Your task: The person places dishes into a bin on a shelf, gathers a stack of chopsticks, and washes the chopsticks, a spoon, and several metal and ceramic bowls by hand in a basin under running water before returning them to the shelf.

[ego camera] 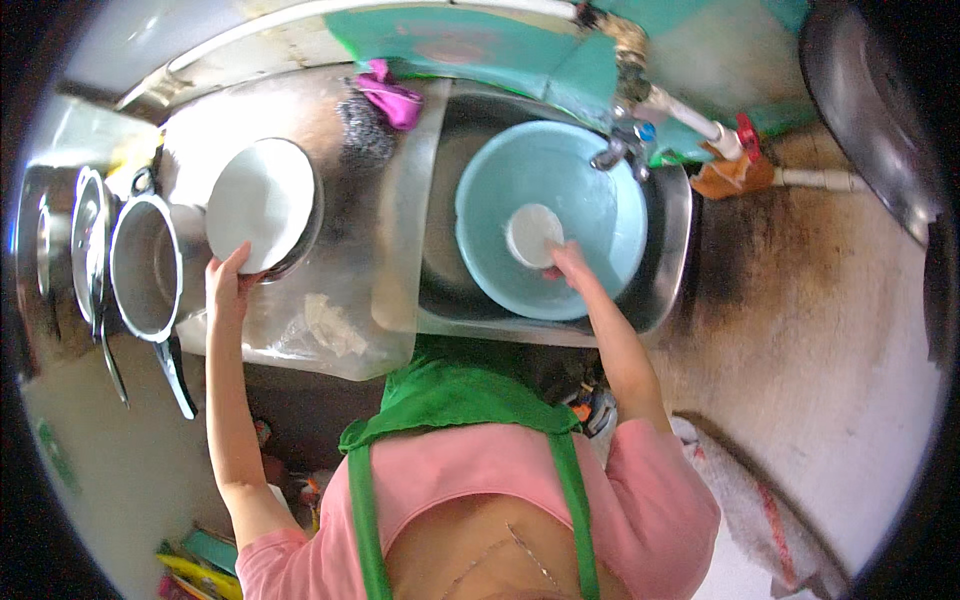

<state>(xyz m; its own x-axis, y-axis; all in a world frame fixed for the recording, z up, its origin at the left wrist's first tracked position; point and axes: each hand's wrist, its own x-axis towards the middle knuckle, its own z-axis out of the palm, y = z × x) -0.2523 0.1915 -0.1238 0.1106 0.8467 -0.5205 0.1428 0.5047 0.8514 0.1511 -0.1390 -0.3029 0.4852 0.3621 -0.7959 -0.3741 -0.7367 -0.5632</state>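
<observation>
My left hand (231,281) grips the lower rim of a white plate (262,202), which is tilted over a dark, round-rimmed vessel (313,236) on the metal drainboard at the left. My right hand (568,264) holds a small white round dish (534,234) by its edge, over or in a light blue plastic basin (480,274). The basin sits in the metal sink (442,262) below a metal tap (626,150). Whether the small dish touches water cannot be told.
A pressure cooker pot (146,330) and other metal pans stand left of the drainboard. A wire scrubber (365,127) and a purple cloth (394,97) lie at its back. Pipes with a red valve (748,137) run along the wall; a large dark pan (862,112) is at upper right.
</observation>
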